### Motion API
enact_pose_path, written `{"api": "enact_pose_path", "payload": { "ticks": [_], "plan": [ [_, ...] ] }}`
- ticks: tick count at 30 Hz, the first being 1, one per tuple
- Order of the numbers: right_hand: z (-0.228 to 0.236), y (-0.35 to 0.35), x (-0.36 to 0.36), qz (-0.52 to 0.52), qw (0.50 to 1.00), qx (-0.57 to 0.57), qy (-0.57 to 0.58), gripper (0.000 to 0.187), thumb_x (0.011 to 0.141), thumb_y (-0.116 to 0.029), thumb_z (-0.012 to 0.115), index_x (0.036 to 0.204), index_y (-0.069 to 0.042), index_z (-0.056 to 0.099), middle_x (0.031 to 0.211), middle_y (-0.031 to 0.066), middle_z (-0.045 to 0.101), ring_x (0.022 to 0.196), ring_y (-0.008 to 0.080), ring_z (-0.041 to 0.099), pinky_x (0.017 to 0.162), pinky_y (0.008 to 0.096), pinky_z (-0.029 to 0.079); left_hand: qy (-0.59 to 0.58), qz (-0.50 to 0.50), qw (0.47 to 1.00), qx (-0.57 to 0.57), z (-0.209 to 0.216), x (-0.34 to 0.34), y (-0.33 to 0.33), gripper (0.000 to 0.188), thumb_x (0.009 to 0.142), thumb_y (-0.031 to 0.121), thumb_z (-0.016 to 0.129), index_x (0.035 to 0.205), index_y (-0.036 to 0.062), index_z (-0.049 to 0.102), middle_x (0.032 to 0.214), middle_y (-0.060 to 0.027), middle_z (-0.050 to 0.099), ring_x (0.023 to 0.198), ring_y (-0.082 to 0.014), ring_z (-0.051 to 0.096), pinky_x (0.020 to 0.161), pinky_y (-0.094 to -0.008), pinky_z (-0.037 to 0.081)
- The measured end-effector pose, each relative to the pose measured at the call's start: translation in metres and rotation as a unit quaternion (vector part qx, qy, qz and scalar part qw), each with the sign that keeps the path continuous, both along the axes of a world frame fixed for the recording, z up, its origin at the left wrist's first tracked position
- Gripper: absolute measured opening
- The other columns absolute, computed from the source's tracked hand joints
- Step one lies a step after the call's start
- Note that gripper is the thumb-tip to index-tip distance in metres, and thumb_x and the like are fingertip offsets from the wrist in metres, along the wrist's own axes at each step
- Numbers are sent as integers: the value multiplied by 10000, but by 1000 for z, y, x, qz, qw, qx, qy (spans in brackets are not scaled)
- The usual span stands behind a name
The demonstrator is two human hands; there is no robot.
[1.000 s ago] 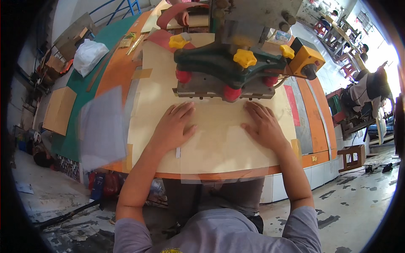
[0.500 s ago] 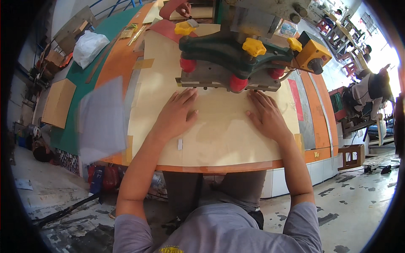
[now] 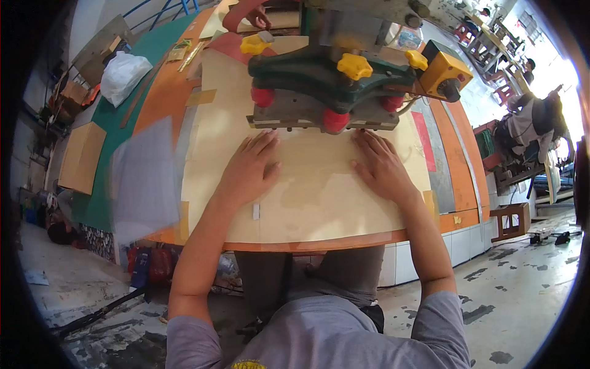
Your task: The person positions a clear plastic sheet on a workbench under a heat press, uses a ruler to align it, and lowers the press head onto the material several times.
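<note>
My left hand [image 3: 253,167] lies flat, palm down, on a large cream sheet [image 3: 313,212] that covers the middle of the worktable. Palm down on the same sheet, to the right, rests my right hand [image 3: 383,167], its fingers stretched out. Neither hand holds anything. Just beyond my fingertips is the press head [image 3: 332,77], a dark green frame with yellow knobs above, red round feet and a flat metal plate [image 3: 295,111] below. Whether my fingertips touch or reach under the plate's front edge, I cannot tell. A small pale strip [image 3: 255,211] lies near my left wrist.
A yellow control box [image 3: 444,74] with a black knob juts out right of the press. Left are a translucent sheet [image 3: 144,184], a cardboard box [image 3: 83,158] and a white plastic bag [image 3: 125,77]. Another person's hand [image 3: 259,17] shows beyond the press.
The whole view has shifted slightly, so the table and press appear a little further left. Both my hands stay flat on the sheet near the plate's front edge.
</note>
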State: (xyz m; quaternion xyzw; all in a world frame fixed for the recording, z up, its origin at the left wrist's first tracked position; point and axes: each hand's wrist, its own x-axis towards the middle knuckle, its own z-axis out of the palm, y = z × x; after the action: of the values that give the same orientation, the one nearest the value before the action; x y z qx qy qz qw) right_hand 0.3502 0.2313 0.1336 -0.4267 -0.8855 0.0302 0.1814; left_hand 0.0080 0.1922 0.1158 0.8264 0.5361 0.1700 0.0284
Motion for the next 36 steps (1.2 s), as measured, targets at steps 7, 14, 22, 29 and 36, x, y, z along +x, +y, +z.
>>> {"api": "enact_pose_path", "payload": {
  "ticks": [7,14,22,29,36],
  "plan": [
    [-5,1,4,0,1000,17,5,566,1029,-360,579,1425,45,554,1508,237,520,1434,372,462,1211,470,340,-50,-67,996,27,12,4,-9,438,926,236,697,1312,34,651,1444,-98,597,1340,-282,549,1180,-461,393],
    [0,-3,4,9,999,10,30,517,1020,-329,603,1392,30,587,1483,216,550,1409,364,489,1192,463,367,-55,-81,994,37,11,5,-11,329,910,247,724,1180,59,721,1339,-64,664,1242,-282,603,1129,-457,423],
    [13,-9,23,39,990,55,123,184,926,-208,724,890,-27,722,865,106,696,802,300,667,769,425,527,-29,-80,995,47,10,5,-11,329,926,269,708,1174,55,728,1342,-66,666,1225,-283,608,1138,-465,415],
    [15,-11,32,31,987,40,150,257,901,-185,754,716,-48,639,654,82,586,575,276,600,552,404,470,-36,-80,995,41,12,7,-10,327,928,274,704,1163,49,737,1326,-85,679,1208,-294,622,1138,-468,414],
    [12,-32,43,6,989,18,149,245,900,-165,746,723,-40,630,674,90,588,613,282,622,576,410,474,-61,-85,993,47,11,-4,-18,307,924,229,711,1161,35,736,1307,-96,698,1200,-299,641,1102,-469,451]
  ]
}}
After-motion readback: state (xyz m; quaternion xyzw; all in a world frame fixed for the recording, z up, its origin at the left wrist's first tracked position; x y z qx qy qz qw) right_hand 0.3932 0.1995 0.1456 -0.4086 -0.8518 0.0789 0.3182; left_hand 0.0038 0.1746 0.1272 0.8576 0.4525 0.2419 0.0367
